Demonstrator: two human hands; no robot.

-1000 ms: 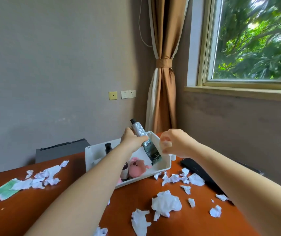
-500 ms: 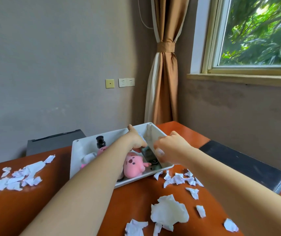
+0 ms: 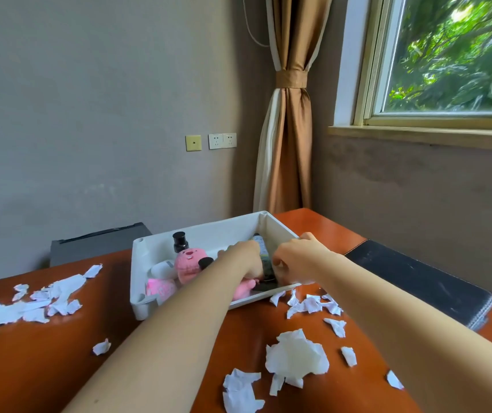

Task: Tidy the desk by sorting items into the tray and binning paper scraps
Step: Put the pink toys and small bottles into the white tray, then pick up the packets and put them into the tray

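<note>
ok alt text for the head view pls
Two hands reach into a white tray on a desk: the left hand holds a dark tube near the tray's right wall, the right hand curled beside it. A pink plush lies in the tray; paper scraps litter the desk.

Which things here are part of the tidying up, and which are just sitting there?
Part of the job:
white tray
tube, gripped by the left hand
pink plush toy and small bottle, in the tray
paper scraps on the desk

Just lying about:
curtain
wall sockets
dark box behind the desk
black notebook, perhaps tidied later
</note>
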